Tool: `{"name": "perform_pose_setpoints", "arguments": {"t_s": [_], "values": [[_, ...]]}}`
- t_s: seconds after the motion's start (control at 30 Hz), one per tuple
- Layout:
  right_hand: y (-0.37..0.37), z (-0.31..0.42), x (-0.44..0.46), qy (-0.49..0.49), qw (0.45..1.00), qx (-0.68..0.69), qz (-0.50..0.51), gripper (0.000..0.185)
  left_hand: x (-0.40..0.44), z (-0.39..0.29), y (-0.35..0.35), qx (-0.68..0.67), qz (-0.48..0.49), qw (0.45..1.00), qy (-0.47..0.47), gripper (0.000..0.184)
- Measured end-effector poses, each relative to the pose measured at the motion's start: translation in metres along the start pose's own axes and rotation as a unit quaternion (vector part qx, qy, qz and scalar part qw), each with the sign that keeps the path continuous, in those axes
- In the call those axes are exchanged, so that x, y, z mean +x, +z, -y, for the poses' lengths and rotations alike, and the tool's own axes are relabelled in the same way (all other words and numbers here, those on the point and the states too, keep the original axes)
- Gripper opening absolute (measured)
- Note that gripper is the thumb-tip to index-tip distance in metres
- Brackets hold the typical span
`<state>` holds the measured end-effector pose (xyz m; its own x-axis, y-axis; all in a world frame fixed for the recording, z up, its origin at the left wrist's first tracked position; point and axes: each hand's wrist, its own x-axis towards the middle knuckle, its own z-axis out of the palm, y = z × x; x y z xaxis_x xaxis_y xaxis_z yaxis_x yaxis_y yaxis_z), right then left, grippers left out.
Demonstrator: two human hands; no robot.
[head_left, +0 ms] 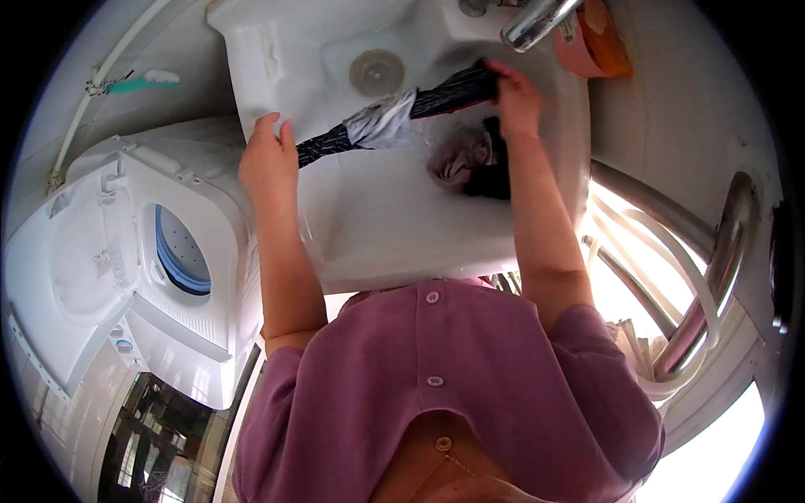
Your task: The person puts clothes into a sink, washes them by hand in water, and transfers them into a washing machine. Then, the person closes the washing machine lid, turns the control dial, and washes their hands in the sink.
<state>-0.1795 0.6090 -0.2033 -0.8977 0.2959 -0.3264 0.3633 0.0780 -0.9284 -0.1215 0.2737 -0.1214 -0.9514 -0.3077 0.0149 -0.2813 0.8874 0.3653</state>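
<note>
A dark patterned cloth (pixel 453 94) with a light grey part in its middle is stretched between my hands above the white sink (pixel 394 239). My left hand (pixel 270 159) is closed on its lower left end. The upper right end is gripped by my right hand (pixel 517 101), where a bit of red shows by the fingers. Below the cloth, a wet brown and black bundle of clothes (pixel 465 159) lies in the sink near my right forearm. The round drain (pixel 377 74) is visible at the back of the basin.
A metal faucet (pixel 537 23) juts over the sink's back right, beside a pink container (pixel 591 42). To the left stands a white washing machine (pixel 189 293) with its lid raised. A green brush (pixel 144 81) hangs at the left wall; metal pipes (pixel 713 268) and a hose are at right.
</note>
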Motion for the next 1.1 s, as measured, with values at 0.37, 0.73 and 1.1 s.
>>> {"name": "perform_pose_setpoints", "arguments": {"t_s": [0.37, 0.73, 1.1], "values": [[0.052, -0.105, -0.059, -0.097, 0.894, -0.349, 0.262, 0.025, -0.033, -0.004, 0.230, -0.130, 0.243, 0.961, 0.029, 0.035], [0.048, -0.086, -0.028, 0.006, 0.787, -0.481, 0.387, 0.024, -0.041, 0.009, 0.189, 0.108, 0.259, 0.954, 0.102, 0.039], [-0.030, 0.067, -0.013, -0.140, 0.970, -0.059, 0.188, 0.026, 0.017, 0.028, 0.126, -0.369, 0.186, 0.890, -0.192, 0.029]]}}
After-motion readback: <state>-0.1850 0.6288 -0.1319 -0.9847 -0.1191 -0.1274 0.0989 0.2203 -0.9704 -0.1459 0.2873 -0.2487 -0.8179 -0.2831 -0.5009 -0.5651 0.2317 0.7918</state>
